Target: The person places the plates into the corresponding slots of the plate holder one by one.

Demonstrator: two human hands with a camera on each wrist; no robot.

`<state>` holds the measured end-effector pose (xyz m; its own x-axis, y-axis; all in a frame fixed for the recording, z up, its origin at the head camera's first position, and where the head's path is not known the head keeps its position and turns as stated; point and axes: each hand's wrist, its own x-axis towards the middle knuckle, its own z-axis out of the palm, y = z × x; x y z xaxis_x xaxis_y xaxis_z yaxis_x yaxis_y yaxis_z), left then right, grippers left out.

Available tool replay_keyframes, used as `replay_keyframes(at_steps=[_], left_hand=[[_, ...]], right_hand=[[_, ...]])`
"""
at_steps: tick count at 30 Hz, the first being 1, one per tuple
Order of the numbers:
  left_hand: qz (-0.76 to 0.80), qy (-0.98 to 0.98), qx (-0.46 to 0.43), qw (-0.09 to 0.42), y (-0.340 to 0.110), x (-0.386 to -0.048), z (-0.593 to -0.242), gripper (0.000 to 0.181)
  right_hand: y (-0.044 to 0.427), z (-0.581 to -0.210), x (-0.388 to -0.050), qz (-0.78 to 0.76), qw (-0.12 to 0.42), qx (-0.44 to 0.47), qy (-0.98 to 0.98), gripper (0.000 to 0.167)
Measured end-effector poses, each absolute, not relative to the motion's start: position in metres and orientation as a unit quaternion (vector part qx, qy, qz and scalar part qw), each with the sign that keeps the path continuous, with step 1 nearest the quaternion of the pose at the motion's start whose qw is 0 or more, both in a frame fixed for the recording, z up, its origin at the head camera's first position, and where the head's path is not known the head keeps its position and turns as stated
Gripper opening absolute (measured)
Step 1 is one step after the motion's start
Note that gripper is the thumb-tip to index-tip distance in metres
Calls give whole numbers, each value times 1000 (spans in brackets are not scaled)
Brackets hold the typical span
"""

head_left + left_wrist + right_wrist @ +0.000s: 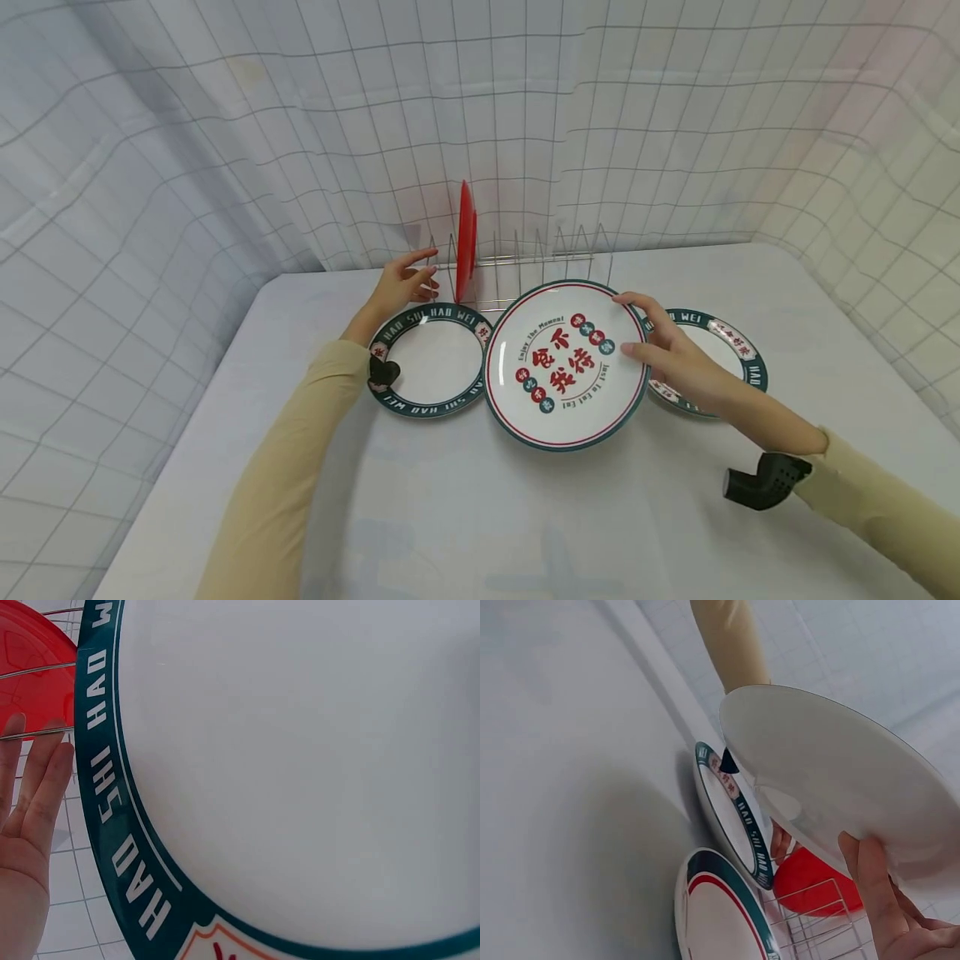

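Note:
My right hand (675,354) grips the right edge of a white plate (566,367) with red characters and a green rim, tilted toward me above the table. From the right wrist view, its plain white underside (832,765) shows, with fingers against it. My left hand (405,287) is at the left end of a wire dish rack (517,262), fingers extended, holding nothing. Beside those fingers a red plate (466,242) stands upright in the rack. In the left wrist view the fingertips overlap the red plate (37,682); contact is unclear.
A green-rimmed plate (435,362) lies in front of the rack at left. Another green-rimmed plate (756,373) lies at right, partly behind my right hand. A plate with a red ring (712,922) appears low in the right wrist view. Gridded white curtains (517,108) surround the table.

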<state>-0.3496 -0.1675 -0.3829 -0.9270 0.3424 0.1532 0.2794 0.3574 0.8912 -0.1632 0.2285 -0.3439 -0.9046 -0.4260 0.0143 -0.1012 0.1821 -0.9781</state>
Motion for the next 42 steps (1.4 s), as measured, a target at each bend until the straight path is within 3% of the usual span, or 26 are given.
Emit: replay_keyframes(at_steps=[22, 42], left_hand=[[556, 810, 182, 41, -163, -345, -378, 45], [571, 801, 167, 59, -158, -337, -363, 45]], right_hand=[[212, -327, -236, -657, 57, -164, 734, 53], [181, -299, -277, -643, -20, -134, 754, 56]])
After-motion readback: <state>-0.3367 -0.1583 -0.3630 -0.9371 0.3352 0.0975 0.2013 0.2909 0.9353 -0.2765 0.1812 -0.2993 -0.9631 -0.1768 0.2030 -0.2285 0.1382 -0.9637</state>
